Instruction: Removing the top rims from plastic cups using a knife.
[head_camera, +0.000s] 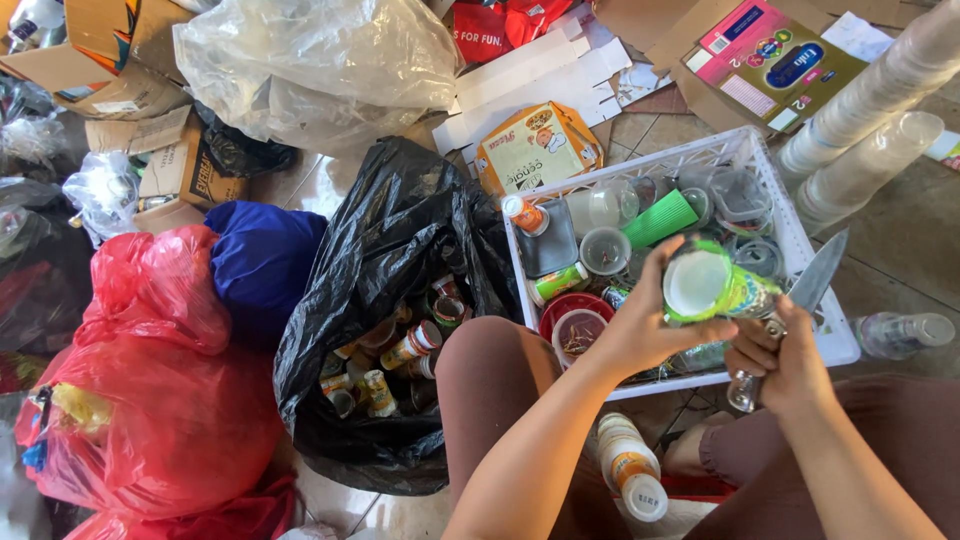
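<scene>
Here, knife (815, 272) beside crate rim (835, 300)

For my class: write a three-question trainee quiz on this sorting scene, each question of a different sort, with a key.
1. True or false: the left hand holds a green-labelled plastic cup over the white crate.
2. What does the right hand grip?
A. a knife
B. a red bowl
C. a cardboard box
3. Fill in: the small bottles left of the person's knee lie inside a ____ bag.

Key
1. True: it grips the cup on its side, the open mouth towards the camera.
2. A: the knife points up and away from the person.
3. Black.
</scene>
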